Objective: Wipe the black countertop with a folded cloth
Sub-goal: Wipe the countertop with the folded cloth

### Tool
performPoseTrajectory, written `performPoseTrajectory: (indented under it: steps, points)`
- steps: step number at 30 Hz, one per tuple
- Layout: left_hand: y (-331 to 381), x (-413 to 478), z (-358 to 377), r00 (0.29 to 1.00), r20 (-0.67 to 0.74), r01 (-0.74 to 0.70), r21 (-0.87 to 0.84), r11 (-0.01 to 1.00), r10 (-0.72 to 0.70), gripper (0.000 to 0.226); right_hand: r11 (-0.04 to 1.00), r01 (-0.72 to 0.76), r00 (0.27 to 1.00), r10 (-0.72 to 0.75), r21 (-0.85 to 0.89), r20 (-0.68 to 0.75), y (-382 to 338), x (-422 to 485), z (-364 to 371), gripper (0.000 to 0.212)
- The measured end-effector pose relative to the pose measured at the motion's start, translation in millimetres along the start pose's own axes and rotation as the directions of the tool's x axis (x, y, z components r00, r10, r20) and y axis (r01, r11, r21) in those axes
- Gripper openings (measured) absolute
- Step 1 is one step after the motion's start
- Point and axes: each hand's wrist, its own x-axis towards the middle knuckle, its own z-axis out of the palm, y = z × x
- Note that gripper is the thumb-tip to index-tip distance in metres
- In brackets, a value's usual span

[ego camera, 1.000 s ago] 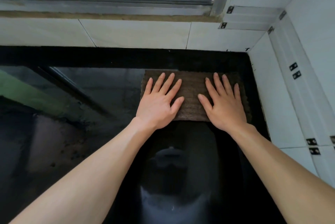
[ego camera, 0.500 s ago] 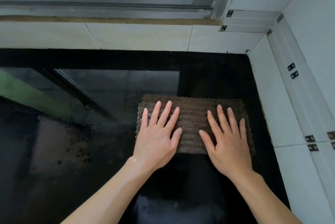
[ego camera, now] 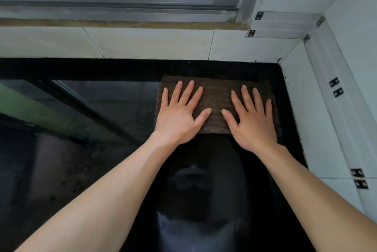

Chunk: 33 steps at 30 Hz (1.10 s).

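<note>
A folded brown ribbed cloth [ego camera: 216,96] lies flat on the glossy black countertop [ego camera: 98,156], near the back right corner. My left hand [ego camera: 179,118] presses palm down on the cloth's left half, fingers spread. On its right half my right hand [ego camera: 254,126] does the same, also flat with fingers apart. Neither hand curls around the cloth. Both palms hide the cloth's near edge in part.
White tiled walls [ego camera: 151,43] close the counter at the back and on the right [ego camera: 318,121]. A metal window frame [ego camera: 114,1] runs above the back wall. Small metal brackets [ego camera: 336,88] sit on the right wall. Dusty specks [ego camera: 67,178] mark the counter's left part.
Both hands slid the cloth toward me, then pushed it away again to the back of the counter, close to the rear wall.
</note>
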Motion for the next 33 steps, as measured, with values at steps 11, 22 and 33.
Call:
performPoseTrajectory:
  steps: [11,22,33]
  points:
    - [1.4,70.5,-7.4,0.998,0.053,0.039,0.029,0.999,-0.041,0.071,0.999,0.025,1.0,-0.025,0.026,0.012,20.1,77.6,-15.3,0.071]
    - [38.3,67.2,1.4,0.998,0.043,-0.037,0.028,0.999,0.035,0.072,0.997,-0.062,0.998,0.063,0.051,-0.025,56.3,54.8,-10.1,0.079]
    - [40.2,-10.5,4.2,0.992,0.038,-0.118,-0.028,0.993,0.119,0.072,0.993,-0.112,0.993,0.113,0.025,-0.036,36.4,-31.2,1.4,0.077]
